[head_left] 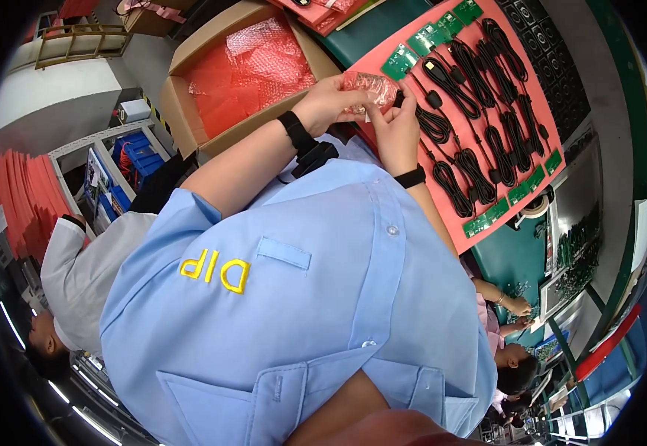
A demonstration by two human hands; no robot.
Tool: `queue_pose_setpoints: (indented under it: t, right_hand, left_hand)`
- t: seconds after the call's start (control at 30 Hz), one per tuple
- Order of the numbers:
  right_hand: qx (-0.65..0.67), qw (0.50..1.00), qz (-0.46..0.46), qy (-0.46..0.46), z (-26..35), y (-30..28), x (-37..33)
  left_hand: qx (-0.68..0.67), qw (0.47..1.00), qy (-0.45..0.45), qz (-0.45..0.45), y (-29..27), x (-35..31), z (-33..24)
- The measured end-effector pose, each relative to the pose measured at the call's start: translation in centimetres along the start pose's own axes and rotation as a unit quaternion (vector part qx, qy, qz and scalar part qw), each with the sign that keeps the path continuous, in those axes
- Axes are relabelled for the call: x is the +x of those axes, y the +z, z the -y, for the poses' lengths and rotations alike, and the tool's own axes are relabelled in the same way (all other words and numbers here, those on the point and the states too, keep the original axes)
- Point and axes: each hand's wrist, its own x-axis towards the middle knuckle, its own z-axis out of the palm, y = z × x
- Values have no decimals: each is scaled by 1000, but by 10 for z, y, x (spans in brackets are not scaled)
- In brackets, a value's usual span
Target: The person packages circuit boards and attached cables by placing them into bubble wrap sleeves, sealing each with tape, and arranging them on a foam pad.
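A person in a light blue short-sleeved shirt looks down their own chest at both hands, which meet over the near edge of a pink mat (546, 149) spread on a green worktable (509, 260). The left hand (329, 102) grips one end of a small pink bubble-wrap pouch (372, 89), fingers curled over it. The right hand (394, 130) pinches the other end of the same pouch from below, thumb pressed against it. The pouch is held just above the mat's near corner, crumpled and translucent; what is inside cannot be made out. A black wristband sits on each wrist. On the mat, beyond the hands, lie rows of coiled black cables (479, 111), side by side, each bundle separate. Small green circuit boards (431, 37) line the mat's far edge, and more green boards (513, 197) line its opposite edge. To the left of the mat, touching the table edge, stands an open cardboard box (182, 111) filled with red bubble-wrap sheets (253, 70). Further left of the box, a second person in a white shirt (78, 267) bends over. On the other side of the mat, past the table, a third person's hands (517, 306) work at small parts.
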Motion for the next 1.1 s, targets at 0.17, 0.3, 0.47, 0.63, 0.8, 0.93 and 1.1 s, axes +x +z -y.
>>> queue_pose_setpoints:
  t: [0.17, 0.3, 0.47, 0.63, 0.8, 0.93, 1.1]
  right_hand:
    - [-142, 975, -44, -164, -5, -8, -5]
    - [-209, 914, -40, -344, -14, -18, 9]
    - [-224, 873, 9, -433, -5, -26, 22]
    - [-293, 821, 29, -489, -6, -20, 27]
    - [-378, 809, 59, -447, -30, -4, 38]
    - [-317, 878, 97, -347, -6, -2, 32]
    - [-231, 942, -82, -229, 17, -31, 50]
  left_hand:
    - [24, 996, -73, -39, -4, 17, 1]
    - [55, 993, -87, -58, -6, 26, 1]
    - [51, 992, -100, -55, -14, 41, 12]
    - [87, 991, -86, -48, -23, 61, 27]
    - [297, 948, 111, 4, -30, 70, 10]
    - [608, 673, 367, -209, -36, 53, 1]
    - [478, 752, 321, -322, -110, 64, 10]
